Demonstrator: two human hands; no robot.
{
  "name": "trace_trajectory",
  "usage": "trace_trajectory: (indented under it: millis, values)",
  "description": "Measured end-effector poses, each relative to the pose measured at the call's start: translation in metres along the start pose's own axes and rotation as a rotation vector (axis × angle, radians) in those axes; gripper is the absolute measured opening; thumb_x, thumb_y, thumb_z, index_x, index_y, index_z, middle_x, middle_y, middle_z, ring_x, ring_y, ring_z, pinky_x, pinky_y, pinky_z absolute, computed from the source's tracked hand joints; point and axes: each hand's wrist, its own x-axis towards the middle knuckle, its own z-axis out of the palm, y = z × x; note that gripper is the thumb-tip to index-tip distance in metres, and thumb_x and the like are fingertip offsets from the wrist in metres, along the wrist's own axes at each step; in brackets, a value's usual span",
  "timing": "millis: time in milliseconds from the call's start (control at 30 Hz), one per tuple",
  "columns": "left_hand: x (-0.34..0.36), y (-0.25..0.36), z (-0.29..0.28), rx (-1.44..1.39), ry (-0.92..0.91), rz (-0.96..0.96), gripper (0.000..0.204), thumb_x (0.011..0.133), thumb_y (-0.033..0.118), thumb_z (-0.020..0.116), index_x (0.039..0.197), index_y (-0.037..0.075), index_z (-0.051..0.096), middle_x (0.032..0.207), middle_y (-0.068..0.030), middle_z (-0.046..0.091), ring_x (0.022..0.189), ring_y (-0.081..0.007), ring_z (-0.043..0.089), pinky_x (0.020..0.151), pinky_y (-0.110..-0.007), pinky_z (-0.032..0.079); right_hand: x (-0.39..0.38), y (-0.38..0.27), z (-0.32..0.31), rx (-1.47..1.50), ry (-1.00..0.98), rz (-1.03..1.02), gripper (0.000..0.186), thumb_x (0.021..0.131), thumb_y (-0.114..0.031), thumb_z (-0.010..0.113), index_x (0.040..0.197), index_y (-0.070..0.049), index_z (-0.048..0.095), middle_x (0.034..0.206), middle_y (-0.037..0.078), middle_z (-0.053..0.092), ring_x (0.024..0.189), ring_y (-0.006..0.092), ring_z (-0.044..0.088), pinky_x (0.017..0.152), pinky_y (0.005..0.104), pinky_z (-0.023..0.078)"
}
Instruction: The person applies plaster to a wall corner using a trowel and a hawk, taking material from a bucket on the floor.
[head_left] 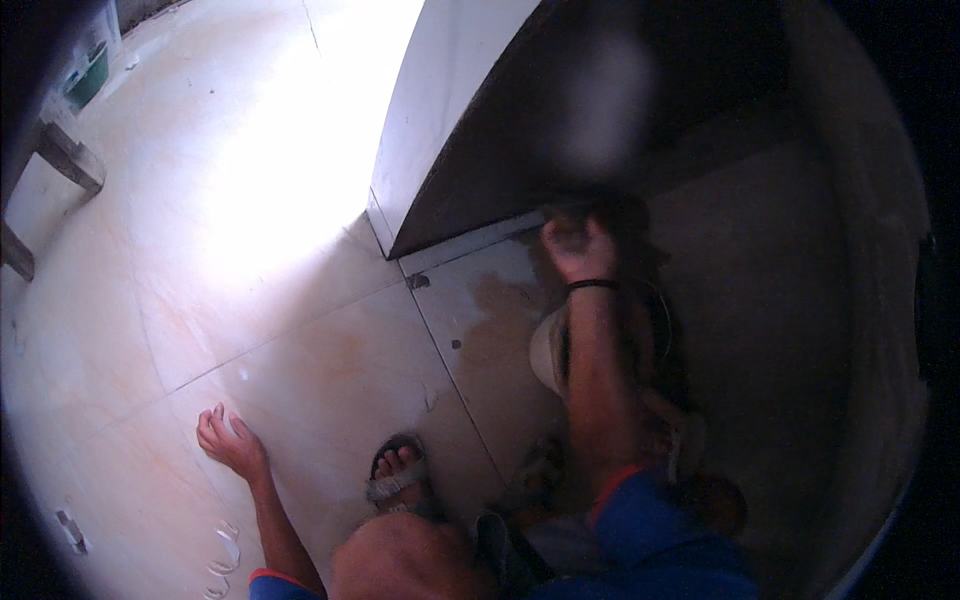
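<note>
My right hand [580,252], with a dark band at the wrist, reaches into the shadow at the foot of a wall. Its fingers are curled around something dark that I cannot make out. A brownish wet patch [500,300] spreads over the tiles beside this hand. Close to my right forearm stands a pale rounded container [546,350], partly hidden by the arm. My left hand [232,442] hovers over the tiled floor [310,345] on the left, loosely open, with nothing in it.
The white wall end [440,110] juts in ahead of me. My sandalled foot [397,468] rests on the tiles. Wooden legs [72,160] and a green container [88,76] are at far left. Thin white curled scraps [226,545] lie near my left arm.
</note>
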Motion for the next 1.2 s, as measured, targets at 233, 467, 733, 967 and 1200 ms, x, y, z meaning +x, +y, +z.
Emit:
trace_trajectory:
  millis: [233,467,733,967,1200]
  values:
    - [0.008,0.007,0.0,-0.016,0.028,-0.001,0.029,0.085,0.01,0.057,0.113,0.007,0.057,0.125,-0.0106,0.047,0.121,-0.0305,0.039,0.101,-0.048,0.029,0.032,0.042,0.03,-0.009,-0.018,-0.033,0.032,0.097,-0.031,0.043,0.119,-0.008,0.051,0.113,0.012,0.059,0.1,0.032,0.055,0.074,0.0477,0.044]
    - [0.007,0.011,-0.005,-0.048,0.025,-0.013,0.029,0.084,0.01,0.057,0.113,0.006,0.057,0.125,-0.0112,0.047,0.122,-0.0309,0.038,0.102,-0.048,0.028,-0.046,-0.057,0.114,0.005,-0.616,-0.193,0.031,0.097,-0.026,0.042,0.115,-0.004,0.054,0.114,0.015,0.06,0.099,0.0317,0.058,0.089,0.0492,0.047]
    - [0.007,0.009,-0.004,-0.064,0.023,-0.026,0.029,0.084,0.011,0.056,0.113,0.007,0.057,0.126,-0.0115,0.047,0.124,-0.0312,0.037,0.103,-0.048,0.027,-0.151,-0.073,0.131,-0.361,-0.841,-0.824,0.037,0.093,-0.014,0.054,0.126,0.0,0.047,0.114,0.014,0.059,0.108,0.0282,0.055,0.09,0.0445,0.047]
    - [0.006,0.007,-0.004,-0.056,0.026,-0.016,0.03,0.084,0.011,0.056,0.113,0.006,0.056,0.126,-0.012,0.047,0.124,-0.0313,0.037,0.104,-0.048,0.026,-0.17,-0.031,0.142,-1.076,-0.412,-1.771,0.059,0.082,-0.01,0.071,0.131,0.002,0.039,0.122,0.015,0.051,0.107,0.0223,0.055,0.087,0.0363,0.05]
    - [0.005,0.007,-0.002,-0.038,0.034,0.0,0.03,0.084,0.01,0.054,0.113,0.006,0.056,0.127,-0.0116,0.047,0.124,-0.0313,0.037,0.104,-0.048,0.026,-0.164,0.01,0.197,-1.016,-0.513,-2.102,0.062,0.078,-0.016,0.075,0.126,0.001,0.04,0.118,0.019,0.052,0.109,0.0326,0.053,0.095,0.0426,0.043]
